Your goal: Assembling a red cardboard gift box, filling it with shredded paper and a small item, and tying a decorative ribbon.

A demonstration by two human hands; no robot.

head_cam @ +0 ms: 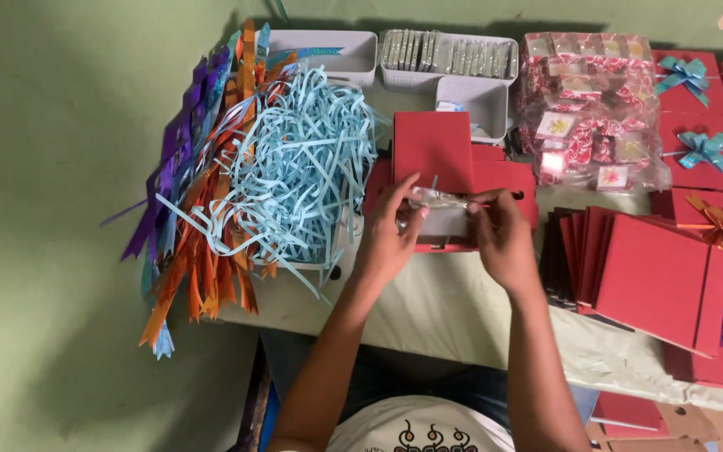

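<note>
Head view: left hand (388, 230) and right hand (499, 234) both pinch small clear wrapped packet (438, 199), long axis spanning between them, directly above open red gift box (449, 172); blue paper shreds (303, 167) left of left hand.

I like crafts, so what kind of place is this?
Probably a home gift-packing table: a heap of pale blue paper shreds, a fanned stack of flat red card boxes, and finished red boxes with ribbon bows.

My forearms are bare to the elbow, no sleeves, no rings or watch visible. At 6 o'clock: my white shirt (420, 427) with a small black-and-orange print, over dark blue trousers (412, 381).
</note>
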